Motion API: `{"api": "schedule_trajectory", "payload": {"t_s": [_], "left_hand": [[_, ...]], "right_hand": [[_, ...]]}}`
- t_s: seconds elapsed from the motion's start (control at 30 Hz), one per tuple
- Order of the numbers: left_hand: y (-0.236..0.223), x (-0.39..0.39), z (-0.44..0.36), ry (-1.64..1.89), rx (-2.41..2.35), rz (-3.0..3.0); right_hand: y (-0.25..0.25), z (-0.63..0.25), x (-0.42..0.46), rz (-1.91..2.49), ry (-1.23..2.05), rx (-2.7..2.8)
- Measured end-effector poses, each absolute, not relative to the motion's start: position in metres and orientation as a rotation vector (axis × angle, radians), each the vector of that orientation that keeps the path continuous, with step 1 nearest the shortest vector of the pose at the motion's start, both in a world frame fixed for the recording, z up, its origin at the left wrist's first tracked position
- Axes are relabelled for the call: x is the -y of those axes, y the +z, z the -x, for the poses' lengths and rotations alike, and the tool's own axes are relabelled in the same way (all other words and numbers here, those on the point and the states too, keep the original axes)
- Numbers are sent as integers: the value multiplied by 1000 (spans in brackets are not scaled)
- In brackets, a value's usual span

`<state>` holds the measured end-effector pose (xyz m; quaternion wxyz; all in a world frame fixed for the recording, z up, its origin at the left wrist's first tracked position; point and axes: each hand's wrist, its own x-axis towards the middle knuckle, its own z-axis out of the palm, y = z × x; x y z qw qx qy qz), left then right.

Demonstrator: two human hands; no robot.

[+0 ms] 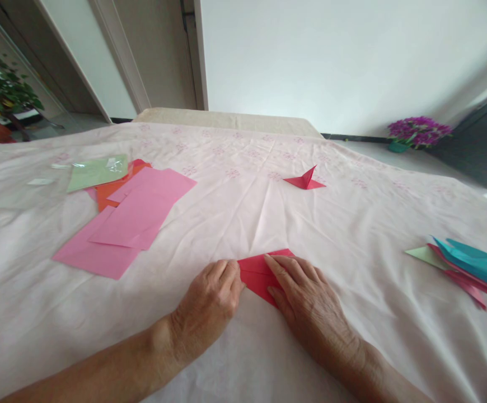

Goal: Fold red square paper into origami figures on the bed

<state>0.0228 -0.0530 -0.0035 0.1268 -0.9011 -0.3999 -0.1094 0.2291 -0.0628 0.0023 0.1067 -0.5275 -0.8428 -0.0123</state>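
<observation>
A folded sheet of red paper (257,275) lies flat on the cloth in front of me, with a crease or folded edge running across it. My left hand (215,292) is closed at its left corner, thumb and fingers pinching the paper there. Over the right part rests my right hand (304,291), its fingers stretched out and pressing the paper down; that end is partly hidden beneath it. Farther off stands a small red folded paper piece (306,180) with one pointed flap sticking up.
Pink paper sheets (136,215) overlap at the left, beside orange paper (108,193) and a green pack in clear plastic (98,172). Several folded paper pieces, blue on top (474,263), lie at the right. The pale tablecloth (226,218) is wrinkled. Purple flowers (420,131) stand beyond.
</observation>
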Motion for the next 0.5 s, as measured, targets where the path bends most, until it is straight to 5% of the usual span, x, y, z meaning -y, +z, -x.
{"api": "schedule_trajectory", "payload": {"t_s": [0.5], "left_hand": [[-3, 34, -14, -444, 1041, 2790]], "right_hand": [[13, -225, 56, 1596, -172, 2661]]}}
